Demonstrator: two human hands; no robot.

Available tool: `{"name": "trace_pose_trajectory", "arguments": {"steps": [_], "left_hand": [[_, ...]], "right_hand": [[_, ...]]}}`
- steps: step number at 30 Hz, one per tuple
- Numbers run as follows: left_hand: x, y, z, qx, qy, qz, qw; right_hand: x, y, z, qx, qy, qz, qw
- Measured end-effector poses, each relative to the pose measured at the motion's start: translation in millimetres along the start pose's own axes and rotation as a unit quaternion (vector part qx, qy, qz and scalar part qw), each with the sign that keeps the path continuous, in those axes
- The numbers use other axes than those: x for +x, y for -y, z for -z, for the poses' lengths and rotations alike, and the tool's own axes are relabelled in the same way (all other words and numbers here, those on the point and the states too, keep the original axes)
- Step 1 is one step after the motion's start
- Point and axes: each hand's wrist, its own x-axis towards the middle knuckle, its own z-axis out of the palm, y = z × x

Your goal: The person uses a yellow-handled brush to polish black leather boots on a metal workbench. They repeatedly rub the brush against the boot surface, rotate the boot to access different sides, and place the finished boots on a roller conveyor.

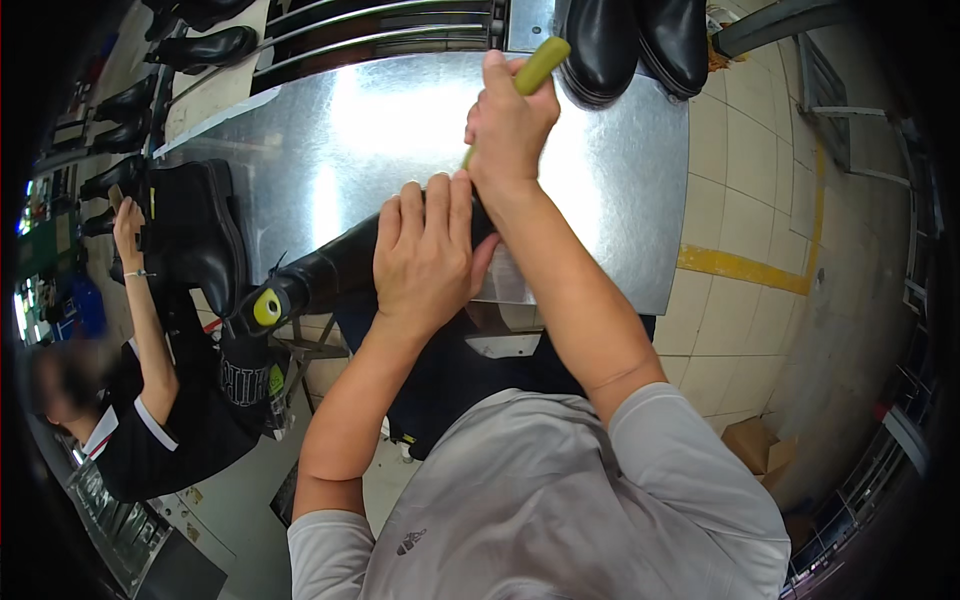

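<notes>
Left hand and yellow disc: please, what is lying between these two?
Between the left hand and the yellow disc lies a stretch of the black footwear; the head view shows it.

Olive-green stick [541, 67], black workpiece [338, 264], silvery table [620, 190], cream — perhaps beige — tiles [728, 325]

Right hand [512, 130] curled — left hand [425, 260] palm-down
</notes>
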Motion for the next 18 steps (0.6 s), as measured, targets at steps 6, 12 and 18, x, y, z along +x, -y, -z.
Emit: {"name": "trace_pose_trajectory", "arguments": {"steps": [6,12,18], "left_hand": [[-15,1,-2,0.010,-0.023,0.002,1.000],[-23,-18,-14,0.033,-0.076,0.060,0.995],[-23,-15,-22,-0.027,-0.132,0.063,0.989]], "right_hand": [[-22,41,63,0.057,0.067,-0.137,0.987],[-29,32,60,0.031,0.074,-0.157,0.984],[-16,26,42,-0.049,0.134,-0.224,0.964]]}}
